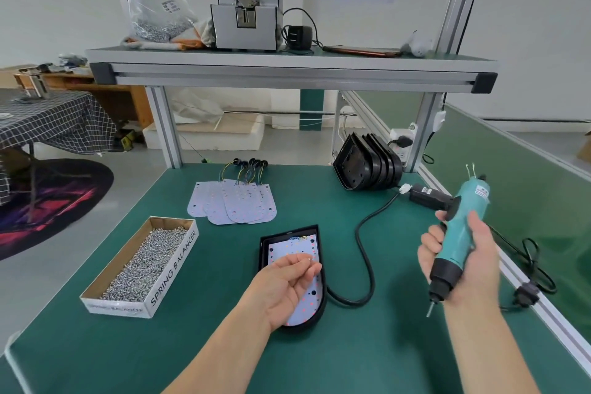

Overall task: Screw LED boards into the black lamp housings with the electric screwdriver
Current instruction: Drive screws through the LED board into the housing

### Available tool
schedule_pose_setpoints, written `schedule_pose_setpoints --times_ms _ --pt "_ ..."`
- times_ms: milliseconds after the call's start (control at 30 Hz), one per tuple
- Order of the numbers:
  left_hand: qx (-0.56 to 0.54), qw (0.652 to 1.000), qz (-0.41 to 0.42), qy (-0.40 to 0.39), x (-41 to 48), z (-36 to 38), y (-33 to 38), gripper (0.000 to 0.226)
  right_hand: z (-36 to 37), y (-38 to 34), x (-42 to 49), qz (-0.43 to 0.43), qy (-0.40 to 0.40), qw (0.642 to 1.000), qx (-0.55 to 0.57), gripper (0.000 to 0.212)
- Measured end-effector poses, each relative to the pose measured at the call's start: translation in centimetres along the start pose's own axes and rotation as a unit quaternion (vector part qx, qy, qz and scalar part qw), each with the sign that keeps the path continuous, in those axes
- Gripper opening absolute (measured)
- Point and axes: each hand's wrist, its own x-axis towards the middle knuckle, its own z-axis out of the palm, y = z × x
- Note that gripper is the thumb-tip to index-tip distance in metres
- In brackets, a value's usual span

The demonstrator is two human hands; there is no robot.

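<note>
**Screw being pinched over the housing, screwdriver being gripped at the right**

At the left of the green table [192,345], a heap of screws [144,256] is being kept in an open cardboard box [174,269]. Behind and to the right of it, spare boards [236,201] are being left fanned and overlapping, their wires trailing toward the back.

Near the middle, a black housing [263,253] is lying flat on the table, and a board [287,248] is being carried inside it. The left hand [287,285] is being held palm up just over that board, covering its middle. The fingers are being curled in, and a small screw [308,259] is being pinched at the tips.

A black cable [367,249] is being looped past the housing's right side. Further back, stacked housings [367,163] are being stood on edge by the frame post.

At the right, the teal screwdriver [460,233] is being clasped firmly by the right hand [473,269], fingers wrapped round its body. It is being held above the table, tilted, with its bit pointing down and left, well apart from the housing.
</note>
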Motion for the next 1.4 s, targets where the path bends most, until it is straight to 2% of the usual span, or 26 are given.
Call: schedule_pose_setpoints --times_ms 133,300,433,533,767,1033,1400 --pt "0.001 1.0 0.001 0.005 -0.1 0.1 0.0 0.005 2.6 3.3 -0.6 0.052 -0.098 0.991 0.078 0.03" --pt "0.001 1.0 0.003 -0.004 -0.1 0.0 -0.1 0.006 5.5 5.6 -0.5 0.068 -0.133 0.987 0.066 0.018" --pt "-0.001 1.0 0.006 -0.009 -0.1 -0.2 -0.2 0.009 8.6 6.5 0.0 -0.045 -0.046 0.997 -0.051 0.008" --pt "-0.006 1.0 0.005 -0.014 -0.2 -0.3 -0.2 0.01 10.3 6.9 0.5 -0.135 0.017 0.99 -0.045 0.015" --pt "-0.018 1.0 0.006 -0.016 -0.2 -0.2 -0.1 0.012 11.3 8.2 0.9 -0.201 0.116 0.969 -0.087 0.019" --pt "-0.024 1.0 0.002 -0.015 -0.2 -0.3 0.0 0.009 11.6 9.6 0.9 -0.237 0.119 0.954 -0.138 0.019" --pt "-0.024 1.0 0.001 -0.018 -0.1 -0.3 0.0 0.009 11.6 9.9 1.0 -0.225 0.126 0.956 -0.139 0.02"
